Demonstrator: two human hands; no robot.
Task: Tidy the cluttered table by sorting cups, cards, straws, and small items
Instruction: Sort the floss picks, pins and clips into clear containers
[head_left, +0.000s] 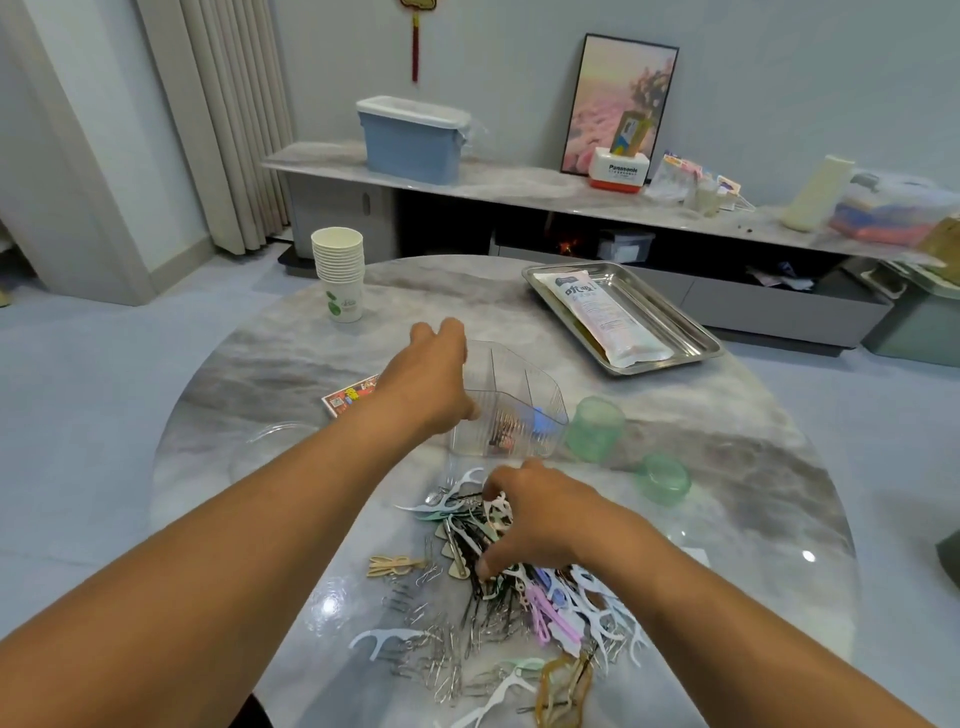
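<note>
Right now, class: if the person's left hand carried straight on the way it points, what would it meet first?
The left hand reaches away across the table, beside the clear ribbed organizer. Straight ahead lies bare marble tabletop; the way looks free to the far edge, though depth is hard to judge.

blue bin (410, 140) and framed picture (618, 104) on the sideboard (519, 187).

cards (349, 399) half hidden by forearm, organizer (511, 410) contents blurred
</note>
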